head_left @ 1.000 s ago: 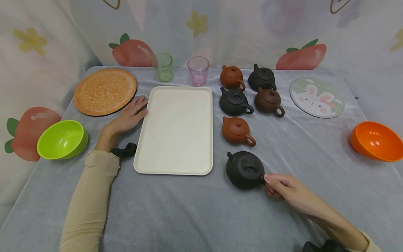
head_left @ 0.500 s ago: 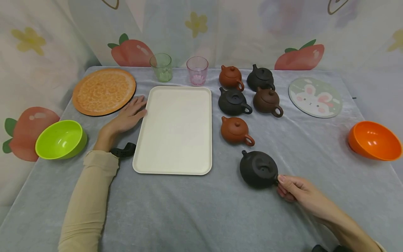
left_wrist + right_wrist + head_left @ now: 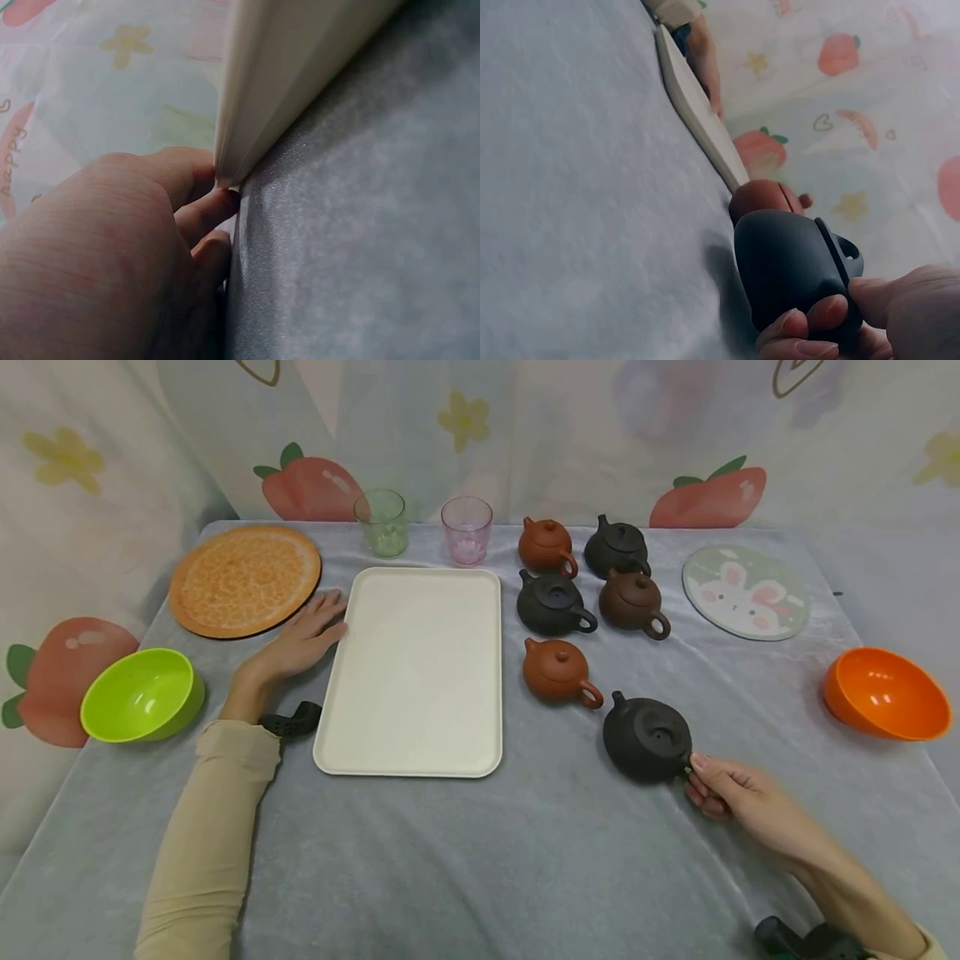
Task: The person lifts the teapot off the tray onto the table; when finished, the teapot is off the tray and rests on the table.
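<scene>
My right hand pinches the handle of a black teapot, thumb on top and fingers curled beneath. In the right wrist view the teapot is close over the grey cloth, its shadow beside it. An orange-brown clay teapot sits just beyond it, to the left. On the left, my left hand lies with fingers extended, touching the left edge of a cream rectangular tray. The left wrist view has its fingertips right at the tray's rim.
Behind stand two black teapots, a dark brown one and another orange-brown one. A green glass and pink glass are at the back. Round mats and green and orange bowls flank them.
My right hand has carried the black teapot to the right and slightly away from me, farther from the tray. My left hand keeps its place at the tray's edge.
</scene>
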`<state>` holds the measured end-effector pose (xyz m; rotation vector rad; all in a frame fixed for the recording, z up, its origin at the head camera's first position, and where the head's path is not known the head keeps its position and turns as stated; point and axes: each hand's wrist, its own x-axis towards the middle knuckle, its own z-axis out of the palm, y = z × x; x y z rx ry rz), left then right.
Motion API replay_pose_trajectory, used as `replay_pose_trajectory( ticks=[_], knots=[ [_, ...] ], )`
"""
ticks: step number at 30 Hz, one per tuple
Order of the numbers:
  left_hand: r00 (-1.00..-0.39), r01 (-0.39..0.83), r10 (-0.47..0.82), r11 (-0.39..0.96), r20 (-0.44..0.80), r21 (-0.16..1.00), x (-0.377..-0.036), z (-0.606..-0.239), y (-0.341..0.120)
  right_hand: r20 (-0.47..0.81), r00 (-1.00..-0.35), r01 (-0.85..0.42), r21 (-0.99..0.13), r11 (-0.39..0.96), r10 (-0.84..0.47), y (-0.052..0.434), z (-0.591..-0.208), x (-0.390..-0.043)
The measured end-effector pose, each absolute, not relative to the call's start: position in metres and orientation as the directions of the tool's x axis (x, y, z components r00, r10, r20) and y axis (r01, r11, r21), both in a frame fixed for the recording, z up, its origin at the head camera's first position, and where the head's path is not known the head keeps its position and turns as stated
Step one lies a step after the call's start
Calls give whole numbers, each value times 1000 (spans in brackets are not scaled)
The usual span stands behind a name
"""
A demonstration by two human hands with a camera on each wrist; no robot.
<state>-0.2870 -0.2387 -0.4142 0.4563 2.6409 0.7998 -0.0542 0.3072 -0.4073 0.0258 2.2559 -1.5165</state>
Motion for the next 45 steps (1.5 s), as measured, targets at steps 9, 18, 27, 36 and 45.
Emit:
replay_pose_trajectory(
  ticks=[9,18,27,36,45],
  knots=[
    [-891,202,398,778,-217,595,-287,-419,-238,-379,-911,289,-868,404,-163,317,-405,-79],
    [-895,218,403,769,-192,600,-287,-419,-235,-387,-911,306,-865,397,-141,321,-403,-107],
    [-897,214,400,766,-189,606,-285,-419,-233,-387,-907,313,-884,348,-165,323,-404,-126],
    [-901,214,392,774,-185,596,-285,-421,-234,-381,-908,306,-887,345,-173,321,-402,-136],
    [-900,210,391,777,-192,593,-285,-419,-232,-422,-894,338,-857,388,-152,322,-400,-138]
  ],
)
